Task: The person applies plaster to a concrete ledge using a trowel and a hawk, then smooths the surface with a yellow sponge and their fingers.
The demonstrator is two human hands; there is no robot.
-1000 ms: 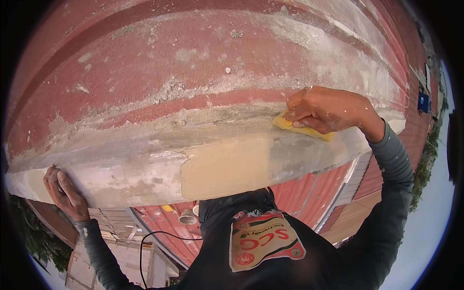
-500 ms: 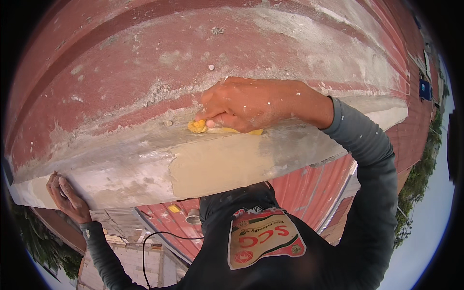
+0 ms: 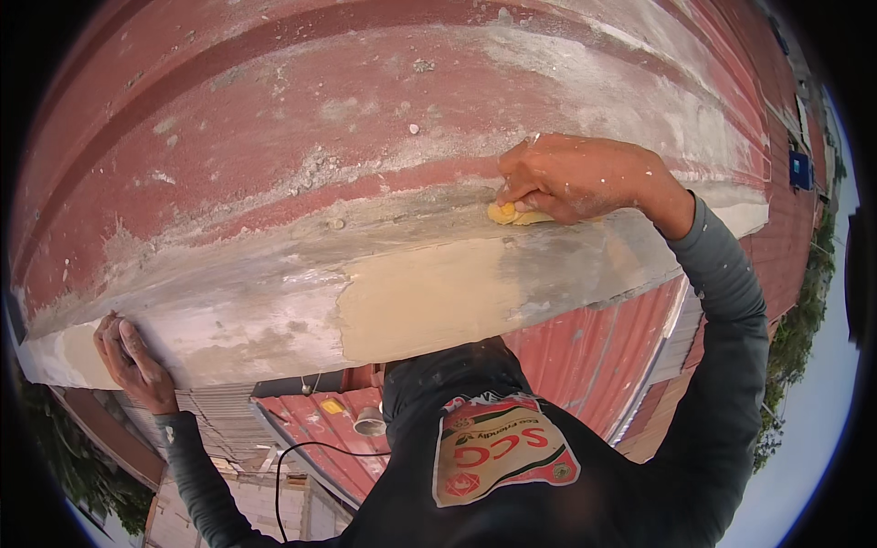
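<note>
From the head view, the right hand (image 3: pixel 575 178), flecked with pale plaster, has its fingers curled tight over a small yellow sponge (image 3: pixel 508 214), pressing it onto the top edge of a rough grey cement ledge (image 3: pixel 274 301) running beneath a weathered red painted wall (image 3: pixel 274 119). A smooth, tan patch of wet plaster (image 3: pixel 429 297) covers the ledge's face. The left hand (image 3: pixel 132 361) lies flat, fingers spread, gripping nothing, on the ledge's far-left end. Below, a rounded red-and-cream label (image 3: pixel 502 457) sits on the person's dark shirt.

Yellow sponge (image 3: pixel 505 213) pressed flat on grey cement ledge (image 3: pixel 274 301)
</note>
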